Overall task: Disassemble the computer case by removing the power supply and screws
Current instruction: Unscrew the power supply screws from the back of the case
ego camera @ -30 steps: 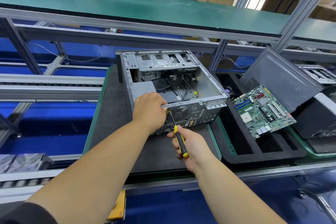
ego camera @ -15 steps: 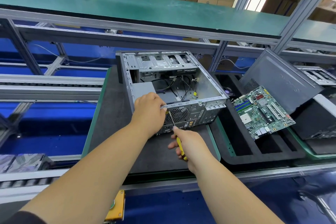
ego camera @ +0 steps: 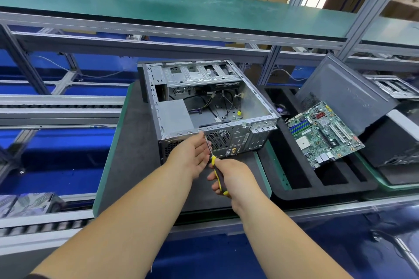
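The open computer case (ego camera: pixel 256 102) lies on its side on a dark mat, rear panel toward me. The grey power supply (ego camera: pixel 174 115) sits inside at the near left corner, with loose cables beside it. My right hand (ego camera: pixel 233 179) grips the yellow-and-black handle of a screwdriver (ego camera: pixel 218 173), whose shaft points up at the rear panel beside the fan grille. My left hand (ego camera: pixel 192 156) is against the rear panel with its fingers extended along the shaft. The screwdriver tip and any screw are hidden behind those fingers.
To the right, a green motherboard (ego camera: pixel 322 136) leans in a black foam tray (ego camera: pixel 294 188), with a dark side panel (ego camera: pixel 344 95) and another case (ego camera: pixel 394 86) behind. Conveyor rails (ego camera: pixel 56 106) run at left. A green shelf (ego camera: pixel 181 7) spans above.
My left hand came off the case's top edge and dropped down to the rear panel beside the screwdriver shaft, fingers now straighter. My right hand keeps hold of the screwdriver, shifted slightly.
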`<state>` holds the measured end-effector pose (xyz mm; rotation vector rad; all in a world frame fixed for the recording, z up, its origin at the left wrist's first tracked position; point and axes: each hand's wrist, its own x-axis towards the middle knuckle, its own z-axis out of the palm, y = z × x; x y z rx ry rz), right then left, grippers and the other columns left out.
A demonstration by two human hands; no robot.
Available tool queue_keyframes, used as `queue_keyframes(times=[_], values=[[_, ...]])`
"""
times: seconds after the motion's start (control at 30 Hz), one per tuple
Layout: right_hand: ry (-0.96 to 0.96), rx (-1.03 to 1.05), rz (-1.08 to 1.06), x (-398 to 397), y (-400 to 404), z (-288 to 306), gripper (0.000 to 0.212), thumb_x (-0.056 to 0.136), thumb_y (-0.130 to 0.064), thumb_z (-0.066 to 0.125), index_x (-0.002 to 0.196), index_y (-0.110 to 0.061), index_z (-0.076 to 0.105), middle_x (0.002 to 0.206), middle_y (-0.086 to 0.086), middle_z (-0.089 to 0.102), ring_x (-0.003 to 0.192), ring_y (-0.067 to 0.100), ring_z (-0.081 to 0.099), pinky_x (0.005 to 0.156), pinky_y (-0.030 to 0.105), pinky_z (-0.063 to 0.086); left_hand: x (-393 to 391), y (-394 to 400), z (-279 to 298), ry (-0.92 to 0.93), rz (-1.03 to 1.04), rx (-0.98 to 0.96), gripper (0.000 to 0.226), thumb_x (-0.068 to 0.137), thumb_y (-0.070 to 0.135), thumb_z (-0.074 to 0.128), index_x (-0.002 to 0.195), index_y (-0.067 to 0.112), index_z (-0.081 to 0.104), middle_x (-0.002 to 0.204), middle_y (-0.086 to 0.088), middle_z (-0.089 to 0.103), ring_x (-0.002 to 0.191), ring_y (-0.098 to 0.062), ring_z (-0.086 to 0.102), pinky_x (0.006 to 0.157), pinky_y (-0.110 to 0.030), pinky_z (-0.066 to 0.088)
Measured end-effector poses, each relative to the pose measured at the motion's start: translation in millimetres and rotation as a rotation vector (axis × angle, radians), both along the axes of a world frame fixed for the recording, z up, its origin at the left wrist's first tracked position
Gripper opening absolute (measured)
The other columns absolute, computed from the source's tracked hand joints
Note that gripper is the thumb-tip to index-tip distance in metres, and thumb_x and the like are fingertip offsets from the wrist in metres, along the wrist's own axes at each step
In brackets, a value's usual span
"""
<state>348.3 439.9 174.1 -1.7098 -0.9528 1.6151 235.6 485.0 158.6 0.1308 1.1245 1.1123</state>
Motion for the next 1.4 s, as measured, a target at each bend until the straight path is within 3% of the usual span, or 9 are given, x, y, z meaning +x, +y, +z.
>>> queue_keyframes(times=[0.13, 0.27, 0.37, 0.5, 0.67, 0.87, 1.1, 1.3, 1.4], values=[[-0.026, 0.139, -0.015, 3.8, -5.5, -9.4, 0.013, 0.094, -0.026, 0.063, 0.095, -0.013, 0.061, 0.072, 0.005, 0.062, 0.046, 0.011, 0.052, 0.045, 0.023, 0.043, 9.3, 5.8, -3.3, 0.0, 0.07, 0.035, 0.017, 0.089, 0.031, 0.068, 0.085, 0.015, 0.068, 0.067, 0.005, 0.073, 0.065, -0.007, 0.066, 0.062, -0.02, 0.049], [-0.081, 0.153, -0.021, 4.6, -4.8, -7.5, 0.017, 0.09, -0.025, 0.067, 0.1, -0.013, 0.058, 0.074, 0.003, 0.058, 0.048, 0.009, 0.049, 0.045, 0.022, 0.042, 13.9, 7.7, -6.4, 0.047, 0.116, 0.036, 0.014, 0.09, 0.026, 0.067, 0.081, 0.015, 0.068, 0.063, 0.007, 0.072, 0.058, -0.001, 0.066, 0.06, -0.015, 0.049], [-0.022, 0.032, -0.021, 4.7, -4.4, 0.3, 0.024, 0.098, -0.033, 0.055, 0.095, -0.011, 0.062, 0.069, 0.004, 0.058, 0.052, 0.012, 0.048, 0.05, 0.025, 0.04, 13.4, 7.7, -6.5, 0.066, 0.112, 0.03, 0.013, 0.091, 0.023, 0.066, 0.082, 0.014, 0.069, 0.064, 0.007, 0.072, 0.062, -0.001, 0.066, 0.056, -0.013, 0.049], [0.104, -0.118, -0.035, 5.6, -1.2, 8.0, 0.036, 0.105, -0.025, 0.04, 0.086, -0.008, 0.067, 0.063, 0.003, 0.06, 0.051, 0.012, 0.047, 0.049, 0.022, 0.039, 11.5, 6.0, -4.9, 0.053, 0.104, 0.034, 0.013, 0.092, 0.021, 0.064, 0.085, 0.013, 0.07, 0.07, 0.005, 0.074, 0.07, -0.004, 0.067, 0.06, -0.017, 0.049], [0.02, 0.125, -0.024, 10.5, -5.8, -4.6, 0.012, 0.096, -0.022, 0.059, 0.098, -0.01, 0.061, 0.076, 0.004, 0.061, 0.05, 0.011, 0.054, 0.047, 0.022, 0.045, 11.7, 7.4, -0.3, 0.014, 0.08, 0.034, 0.019, 0.097, 0.019, 0.054, 0.086, 0.013, 0.068, 0.067, 0.004, 0.073, 0.062, -0.004, 0.067, 0.061, -0.017, 0.048], [-0.068, 0.159, -0.038, 10.1, -6.1, -11.4, 0.019, 0.089, -0.023, 0.069, 0.102, -0.019, 0.056, 0.084, -0.001, 0.06, 0.05, 0.006, 0.052, 0.047, 0.02, 0.044, 11.5, 6.9, -2.8, -0.046, 0.085, 0.022, 0.018, 0.095, 0.019, 0.054, 0.091, 0.012, 0.07, 0.072, 0.003, 0.075, 0.058, -0.004, 0.069, 0.057, -0.02, 0.05], [-0.146, 0.156, -0.009, 9.7, -5.2, -10.5, 0.014, 0.097, -0.024, 0.051, 0.095, -0.02, 0.064, 0.075, 0.0, 0.064, 0.054, 0.009, 0.05, 0.051, 0.024, 0.041, 13.1, 5.5, -5.9, -0.117, 0.113, 0.031, 0.019, 0.096, 0.02, 0.054, 0.089, 0.012, 0.069, 0.072, 0.002, 0.075, 0.058, -0.005, 0.069, 0.057, -0.02, 0.051], [-0.276, 0.274, 0.038, 17.2, -11.4, -18.7, 0.008, 0.098, -0.029, 0.053, 0.092, -0.028, 0.058, 0.08, -0.005, 0.066, 0.068, 0.012, 0.057, 0.073, 0.038, 0.053, 14.8, -0.7, -7.1, -0.139, 0.16, 0.07, 0.018, 0.095, 0.018, 0.055, 0.089, 0.01, 0.07, 0.073, 0.001, 0.075, 0.062, -0.006, 0.069, 0.067, -0.021, 0.051], [-0.28, 0.327, 0.044, 26.5, -12.0, -22.2, 0.01, 0.101, -0.026, 0.047, 0.096, -0.028, 0.055, 0.08, -0.005, 0.064, 0.059, 0.003, 0.055, 0.059, 0.02, 0.049, 13.9, -3.5, -6.5, -0.081, 0.15, 0.076, 0.018, 0.094, 0.019, 0.055, 0.087, 0.011, 0.07, 0.071, 0.003, 0.074, 0.062, -0.006, 0.068, 0.066, -0.019, 0.05]])
